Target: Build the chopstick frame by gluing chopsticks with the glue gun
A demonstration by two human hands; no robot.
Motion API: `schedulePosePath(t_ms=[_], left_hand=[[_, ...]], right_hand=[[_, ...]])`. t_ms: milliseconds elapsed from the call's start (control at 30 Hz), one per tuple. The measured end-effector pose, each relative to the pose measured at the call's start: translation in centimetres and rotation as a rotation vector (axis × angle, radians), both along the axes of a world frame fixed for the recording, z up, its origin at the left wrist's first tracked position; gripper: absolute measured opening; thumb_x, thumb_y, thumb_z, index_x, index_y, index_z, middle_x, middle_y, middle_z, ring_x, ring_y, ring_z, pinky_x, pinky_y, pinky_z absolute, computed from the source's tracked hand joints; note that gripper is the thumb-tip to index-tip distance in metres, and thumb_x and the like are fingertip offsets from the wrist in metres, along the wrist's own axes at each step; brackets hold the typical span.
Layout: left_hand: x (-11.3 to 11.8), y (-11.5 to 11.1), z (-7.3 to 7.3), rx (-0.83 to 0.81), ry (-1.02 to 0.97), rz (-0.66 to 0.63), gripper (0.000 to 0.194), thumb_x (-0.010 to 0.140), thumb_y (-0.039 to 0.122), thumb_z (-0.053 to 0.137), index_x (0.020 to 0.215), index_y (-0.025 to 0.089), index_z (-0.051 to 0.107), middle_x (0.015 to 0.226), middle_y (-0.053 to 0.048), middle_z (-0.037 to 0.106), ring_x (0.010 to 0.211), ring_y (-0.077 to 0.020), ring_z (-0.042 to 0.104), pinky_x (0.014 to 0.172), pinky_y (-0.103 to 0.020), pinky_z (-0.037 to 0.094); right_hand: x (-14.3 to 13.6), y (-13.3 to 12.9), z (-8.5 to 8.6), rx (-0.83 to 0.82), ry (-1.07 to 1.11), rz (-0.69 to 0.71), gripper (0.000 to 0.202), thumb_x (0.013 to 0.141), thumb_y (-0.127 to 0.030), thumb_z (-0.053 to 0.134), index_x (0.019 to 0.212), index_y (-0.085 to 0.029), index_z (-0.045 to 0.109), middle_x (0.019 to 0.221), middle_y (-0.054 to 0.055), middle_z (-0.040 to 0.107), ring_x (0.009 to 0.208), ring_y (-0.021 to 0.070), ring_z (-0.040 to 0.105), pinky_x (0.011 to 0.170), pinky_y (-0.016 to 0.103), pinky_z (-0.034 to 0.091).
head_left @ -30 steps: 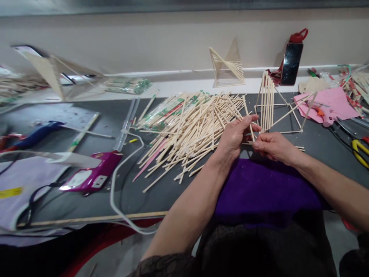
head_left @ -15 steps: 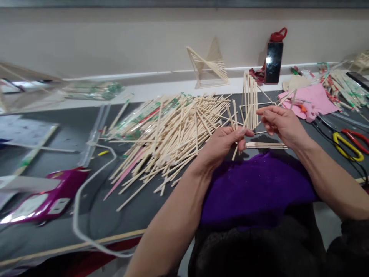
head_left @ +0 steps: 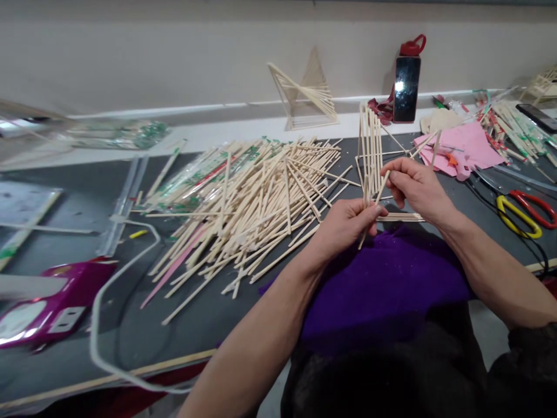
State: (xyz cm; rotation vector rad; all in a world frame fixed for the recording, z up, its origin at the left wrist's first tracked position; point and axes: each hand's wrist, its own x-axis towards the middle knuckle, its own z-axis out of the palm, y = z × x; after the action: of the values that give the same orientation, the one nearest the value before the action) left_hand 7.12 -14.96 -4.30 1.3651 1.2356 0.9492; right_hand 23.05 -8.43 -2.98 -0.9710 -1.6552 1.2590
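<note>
My left hand (head_left: 350,226) is closed around a few wooden chopsticks (head_left: 366,188) that stick up past its thumb and poke out below. To its right, my right hand (head_left: 413,183) pinches the upper part of a tilted chopstick (head_left: 383,188), whose lower end meets the left fingers. Just behind both hands stands a frame of chopsticks (head_left: 369,133), partly hidden by them. Several chopsticks lie side by side (head_left: 402,217) on the dark table (head_left: 143,331) under my right hand. A large loose pile of chopsticks (head_left: 261,203) spreads to the left.
A twisted stick model (head_left: 304,96) stands on the ledge by the wall, left of a phone (head_left: 406,90) leaning on a red-capped bottle. Scissors (head_left: 517,217) and pink paper (head_left: 461,148) are at right. A magenta device (head_left: 65,296) and white cable (head_left: 98,325) occupy the left. Purple cloth (head_left: 383,290) covers my lap.
My right hand has come closer to the left and now pinches a chopstick beside it. The sticks in my left hand are gathered closer together. The view has shifted slightly.
</note>
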Motion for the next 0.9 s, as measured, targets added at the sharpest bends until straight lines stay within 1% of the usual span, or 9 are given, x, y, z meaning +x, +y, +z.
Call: schedulePosePath(t_ms=[100, 167, 267, 367, 500, 567, 733, 800, 900], left_hand=[[0.3, -0.2, -0.3, 0.024, 0.018, 0.009, 0.026, 0.084, 0.037, 0.058, 0.081, 0.017, 0.074, 0.054, -0.001, 0.061, 0.045, -0.0106, 0.047, 0.046, -0.023, 0.033], [0.4, -0.2, -0.4, 0.011, -0.013, -0.002, 0.027, 0.085, 0.038, 0.057, 0.082, 0.017, 0.073, 0.054, -0.001, 0.061, 0.047, -0.0109, 0.048, 0.047, -0.024, 0.035], [0.3, -0.1, -0.5, -0.007, -0.081, -0.046, 0.026, 0.084, 0.038, 0.06, 0.077, 0.016, 0.073, 0.054, -0.002, 0.061, 0.048, -0.0114, 0.05, 0.05, -0.025, 0.037], [0.3, 0.0, -0.5, -0.067, -0.21, -0.093, 0.027, 0.081, 0.04, 0.064, 0.074, 0.016, 0.073, 0.051, -0.001, 0.06, 0.047, -0.0111, 0.051, 0.051, -0.025, 0.038], [0.3, 0.0, -0.4, -0.179, -0.421, -0.171, 0.028, 0.075, 0.044, 0.071, 0.073, 0.015, 0.073, 0.045, 0.001, 0.056, 0.045, -0.0113, 0.053, 0.049, -0.023, 0.041], [0.3, 0.0, -0.4, -0.209, -0.503, -0.214, 0.03, 0.072, 0.044, 0.075, 0.072, 0.015, 0.073, 0.042, 0.001, 0.055, 0.045, -0.0118, 0.054, 0.048, -0.023, 0.042], [0.6, 0.0, -0.5, -0.209, -0.653, -0.3, 0.031, 0.07, 0.042, 0.079, 0.071, 0.012, 0.072, 0.039, 0.003, 0.052, 0.043, -0.0096, 0.053, 0.05, -0.02, 0.045], [0.7, 0.0, -0.5, -0.211, -0.672, -0.305, 0.029, 0.071, 0.04, 0.078, 0.071, 0.012, 0.072, 0.038, 0.003, 0.052, 0.043, -0.0091, 0.054, 0.05, -0.02, 0.045], [0.9, -0.1, -0.5, -0.209, -0.681, -0.314, 0.027, 0.072, 0.039, 0.077, 0.07, 0.012, 0.072, 0.038, 0.003, 0.052, 0.043, -0.0088, 0.054, 0.049, -0.019, 0.043]], right_hand=[[-0.2, -0.3, 0.0, -0.005, -0.005, 0.0, 0.018, 0.085, -0.008, 0.04, 0.089, -0.017, 0.056, 0.065, -0.006, 0.049, 0.04, 0.0021, 0.04, 0.036, 0.018, 0.031], [-0.2, -0.4, 0.0, -0.011, -0.008, -0.01, 0.019, 0.085, -0.008, 0.039, 0.089, -0.018, 0.055, 0.063, -0.006, 0.047, 0.038, 0.0027, 0.037, 0.036, 0.019, 0.031], [-0.2, -0.5, 0.0, -0.017, -0.029, -0.031, 0.018, 0.084, -0.009, 0.04, 0.09, -0.019, 0.054, 0.06, -0.007, 0.044, 0.039, 0.0035, 0.034, 0.036, 0.019, 0.03], [-0.3, -0.7, 0.1, -0.011, -0.052, -0.044, 0.017, 0.082, -0.01, 0.041, 0.088, -0.02, 0.053, 0.057, -0.007, 0.041, 0.038, 0.0043, 0.034, 0.036, 0.02, 0.03], [-0.3, -0.9, 0.2, -0.002, -0.036, -0.02, 0.015, 0.083, -0.013, 0.04, 0.088, -0.021, 0.052, 0.055, -0.008, 0.038, 0.036, 0.0051, 0.034, 0.036, 0.021, 0.029], [-0.3, -1.0, 0.0, 0.062, -0.031, -0.018, 0.014, 0.085, -0.015, 0.04, 0.088, -0.021, 0.052, 0.056, -0.007, 0.039, 0.037, 0.0052, 0.035, 0.038, 0.021, 0.029], [-0.3, -0.9, -0.8, 0.345, -0.034, -0.086, 0.012, 0.087, -0.018, 0.041, 0.086, -0.021, 0.053, 0.063, -0.004, 0.044, 0.052, 0.0086, 0.041, 0.047, 0.022, 0.031], [-0.4, -1.0, -0.9, 0.406, -0.038, -0.092, 0.013, 0.087, -0.018, 0.04, 0.087, -0.021, 0.053, 0.065, -0.003, 0.046, 0.056, 0.0098, 0.042, 0.049, 0.023, 0.032], [-0.5, -1.2, -0.9, 0.446, -0.043, -0.1, 0.014, 0.088, -0.018, 0.038, 0.086, -0.021, 0.051, 0.065, -0.003, 0.046, 0.056, 0.01, 0.041, 0.051, 0.023, 0.033]])
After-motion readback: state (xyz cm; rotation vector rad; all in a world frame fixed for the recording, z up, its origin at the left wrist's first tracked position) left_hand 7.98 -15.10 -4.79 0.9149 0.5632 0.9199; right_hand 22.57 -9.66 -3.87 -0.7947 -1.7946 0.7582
